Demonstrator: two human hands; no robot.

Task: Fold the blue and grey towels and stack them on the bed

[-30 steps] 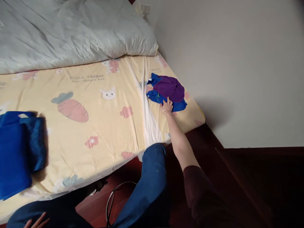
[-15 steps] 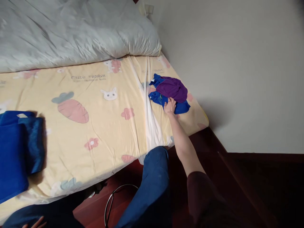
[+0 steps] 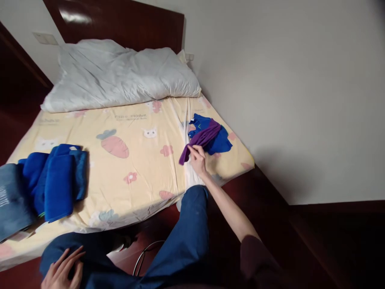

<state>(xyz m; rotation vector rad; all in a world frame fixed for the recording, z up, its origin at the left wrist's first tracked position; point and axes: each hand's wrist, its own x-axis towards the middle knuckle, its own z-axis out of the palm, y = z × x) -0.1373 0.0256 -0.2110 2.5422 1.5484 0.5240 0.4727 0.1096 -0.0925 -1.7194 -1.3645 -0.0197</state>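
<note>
Near the right edge of the bed, my right hand point(image 3: 198, 159) pinches one end of a purple cloth point(image 3: 205, 137). That cloth stretches from my fingers up over a rumpled blue cloth point(image 3: 221, 141), its far end still lying there; its exact kind does not show. My left hand point(image 3: 66, 271) rests on my thigh with its fingers stretched out, holding nothing. To the left on the bed, folded blue cloths point(image 3: 60, 182) lie close beside a grey-blue folded cloth point(image 3: 13, 202) with pale lettering.
The bed point(image 3: 144, 172) has a yellow sheet with carrots and rabbits. A grey-white quilt point(image 3: 126, 78) lies along its far side before a dark wooden headboard point(image 3: 126, 22). A wall point(image 3: 285, 100) stands on the right. Below the bed's edge is a thin metal hoop point(image 3: 141, 257).
My right hand has taken hold of the purple cloth and drawn its end left and toward me, off part of the blue cloth. The view has tilted up and left.
</note>
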